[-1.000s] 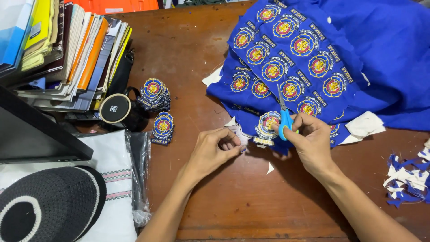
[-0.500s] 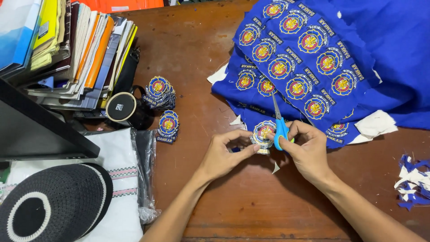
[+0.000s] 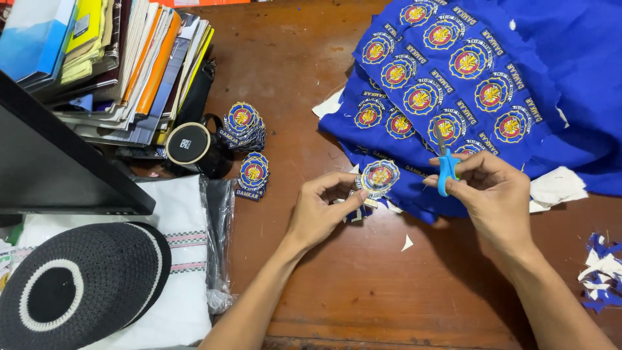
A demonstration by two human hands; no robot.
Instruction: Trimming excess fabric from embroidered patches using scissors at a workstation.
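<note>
Fingers of left hand (image 3: 317, 214) pinch round patch (image 3: 379, 176); right hand (image 3: 495, 194) grips scissors (image 3: 444, 165), seemingly shut.

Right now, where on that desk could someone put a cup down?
Bare wood lies between the left hand and right hand, down to the table edge, and between the book stack and blue cloth. The left side is crowded.

A single head-worn view looks steeply down and forward at the brown wooden counter (image 3: 304, 91), close enough that both forearms enter from the bottom edge. The hands sit just below the middle of the frame. The upper left and upper right corners mark its far reach.
</note>
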